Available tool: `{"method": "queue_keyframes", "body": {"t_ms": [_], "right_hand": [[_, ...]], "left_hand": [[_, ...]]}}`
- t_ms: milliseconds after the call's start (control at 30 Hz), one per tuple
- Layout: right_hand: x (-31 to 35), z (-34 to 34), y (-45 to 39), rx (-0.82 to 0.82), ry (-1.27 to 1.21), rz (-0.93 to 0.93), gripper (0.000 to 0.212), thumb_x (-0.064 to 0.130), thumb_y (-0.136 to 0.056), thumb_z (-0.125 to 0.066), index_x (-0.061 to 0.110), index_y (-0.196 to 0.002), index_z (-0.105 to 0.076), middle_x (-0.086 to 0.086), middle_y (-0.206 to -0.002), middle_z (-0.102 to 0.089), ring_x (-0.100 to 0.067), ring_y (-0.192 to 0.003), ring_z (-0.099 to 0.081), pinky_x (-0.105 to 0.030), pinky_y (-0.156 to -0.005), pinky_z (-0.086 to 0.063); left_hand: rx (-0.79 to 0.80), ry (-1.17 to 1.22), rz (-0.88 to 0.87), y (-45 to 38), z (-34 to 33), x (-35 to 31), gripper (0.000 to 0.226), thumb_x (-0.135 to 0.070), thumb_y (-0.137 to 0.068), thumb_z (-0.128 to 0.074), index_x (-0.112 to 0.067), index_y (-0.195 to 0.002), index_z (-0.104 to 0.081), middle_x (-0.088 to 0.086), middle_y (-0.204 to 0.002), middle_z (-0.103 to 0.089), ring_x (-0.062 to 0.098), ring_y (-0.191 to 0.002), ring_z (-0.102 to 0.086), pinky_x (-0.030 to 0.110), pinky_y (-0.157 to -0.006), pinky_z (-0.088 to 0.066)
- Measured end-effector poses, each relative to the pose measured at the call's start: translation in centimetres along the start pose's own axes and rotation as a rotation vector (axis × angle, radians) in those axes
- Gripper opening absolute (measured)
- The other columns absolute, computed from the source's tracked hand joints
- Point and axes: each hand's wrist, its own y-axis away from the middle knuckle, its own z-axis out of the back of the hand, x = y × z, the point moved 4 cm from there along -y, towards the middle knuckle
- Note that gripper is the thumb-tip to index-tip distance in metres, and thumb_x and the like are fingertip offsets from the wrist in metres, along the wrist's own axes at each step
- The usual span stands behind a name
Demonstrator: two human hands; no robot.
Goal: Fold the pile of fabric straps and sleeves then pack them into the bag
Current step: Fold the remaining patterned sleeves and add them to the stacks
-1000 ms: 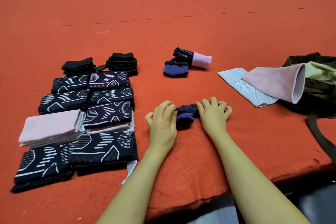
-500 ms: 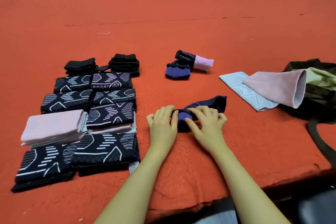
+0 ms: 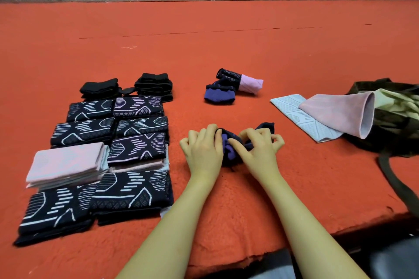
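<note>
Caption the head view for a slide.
Both hands, left and right, fold a navy-purple sleeve beside folded stacks on red carpet.

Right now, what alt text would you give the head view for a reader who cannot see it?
Two bare hands, left hand and right hand, grip a small navy and purple sleeve on a red felt surface. Left of them lie stacks of folded patterned sleeves. On the right, a dark bag lies open with a pink sleeve at its mouth.
</note>
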Motion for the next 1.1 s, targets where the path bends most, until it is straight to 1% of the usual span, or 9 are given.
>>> {"method": "queue_keyframes", "body": {"t_ms": [67, 167, 400, 500, 700, 800, 933, 1000, 1100], "right_hand": [[-0.2, -0.3, 0.3, 0.171, -0.077, -0.026, 0.032, 0.063, -0.077, -0.053, 0.032, -0.084, -0.058, 0.024, -0.084, -0.053, 0.001, -0.093, -0.036, -0.026, -0.084, -0.011], [-0.7, -1.0, 1.5, 0.335, -0.085, -0.061, 0.033, 0.048, -0.079, -0.072, 0.029, -0.1, -0.055, 0.029, -0.097, -0.043, 0.0, -0.102, -0.032, -0.024, -0.092, -0.009], [0.9, -2.1, 2.1, 0.148, -0.07, -0.036, 0.03, 0.039, -0.078, -0.075, 0.02, -0.091, -0.056, 0.011, -0.087, -0.056, -0.004, -0.088, -0.038, -0.028, -0.083, -0.013], [1.3, -1.3, 1.9, -0.032, -0.049, -0.046, 0.024, 0.034, -0.075, -0.071, 0.019, -0.088, -0.057, 0.011, -0.071, -0.054, -0.009, -0.079, -0.045, -0.027, -0.074, -0.013], [2.0, 0.0, 1.2, -0.122, -0.035, 0.021, 0.017, 0.038, -0.078, -0.065, 0.022, -0.082, -0.065, 0.015, -0.068, -0.047, -0.006, -0.078, -0.042, -0.027, -0.072, -0.012], [2.7, 0.2, 1.3, -0.064, -0.133, 0.064, 0.025, 0.047, -0.083, -0.054, 0.027, -0.09, -0.068, 0.018, -0.079, -0.059, -0.003, -0.086, -0.045, -0.027, -0.076, -0.014], [1.7, -0.4, 1.0, 0.106, -0.036, 0.046, 0.028, 0.032, -0.094, -0.046, 0.029, -0.117, -0.063, 0.018, -0.118, -0.06, -0.009, -0.11, -0.044, -0.027, -0.081, -0.013], [0.2, -1.2, 1.0, 0.227, 0.118, -0.003, 0.036, 0.025, -0.098, -0.046, 0.028, -0.133, -0.051, 0.016, -0.134, -0.051, -0.014, -0.123, -0.039, -0.027, -0.087, -0.01], [-0.5, -1.7, 1.0, 0.282, 0.297, 0.07, 0.037, 0.03, -0.093, -0.045, 0.027, -0.128, -0.057, 0.009, -0.123, -0.059, -0.026, -0.117, -0.045, -0.035, -0.092, -0.013]], "left_hand": [[0.025, -0.057, 0.007, -0.1, -0.1, 0.4, 0.026, -0.035, -0.089, -0.043, -0.02, -0.083, -0.064, -0.004, -0.064, -0.063, 0.027, -0.068, -0.055, 0.036, -0.07, -0.024], [0.05, -0.109, 0.02, -0.2, -0.2, 0.9, 0.026, -0.034, -0.088, -0.042, -0.019, -0.079, -0.062, -0.003, -0.058, -0.061, 0.027, -0.065, -0.054, 0.035, -0.068, -0.023], [0.082, -0.149, 0.021, -0.4, 0.3, 0.7, 0.026, -0.033, -0.088, -0.042, -0.019, -0.078, -0.061, -0.003, -0.056, -0.06, 0.027, -0.065, -0.054, 0.035, -0.067, -0.021], [0.078, -0.158, 0.008, -0.6, 0.7, 1.2, 0.026, -0.033, -0.087, -0.043, -0.018, -0.078, -0.062, -0.003, -0.054, -0.058, 0.027, -0.063, -0.054, 0.035, -0.066, -0.021], [0.07, -0.112, 0.026, -0.9, 1.3, 1.3, 0.032, -0.037, -0.086, -0.038, -0.017, -0.079, -0.062, 0.002, -0.072, -0.059, 0.028, -0.071, -0.056, 0.036, -0.072, -0.022], [0.101, -0.063, 0.074, -1.0, 2.3, 1.5, 0.03, -0.032, -0.089, -0.039, -0.014, -0.087, -0.062, 0.004, -0.086, -0.061, 0.029, -0.084, -0.057, 0.036, -0.079, -0.023], [0.224, -0.089, 0.18, -0.9, 3.3, 2.5, 0.034, -0.014, -0.091, -0.042, -0.015, -0.122, -0.057, 0.004, -0.119, -0.06, 0.027, -0.112, -0.052, 0.037, -0.092, -0.024], [0.248, -0.05, 0.079, -0.6, 3.5, 1.7, 0.043, -0.027, -0.088, -0.034, -0.015, -0.121, -0.059, 0.003, -0.12, -0.062, 0.027, -0.11, -0.055, 0.038, -0.09, -0.028], [0.31, -0.061, -0.104, 0.8, 2.6, 0.1, 0.053, -0.051, -0.082, -0.036, -0.016, -0.112, -0.063, 0.002, -0.114, -0.065, 0.026, -0.099, -0.061, 0.039, -0.082, -0.039]]}}
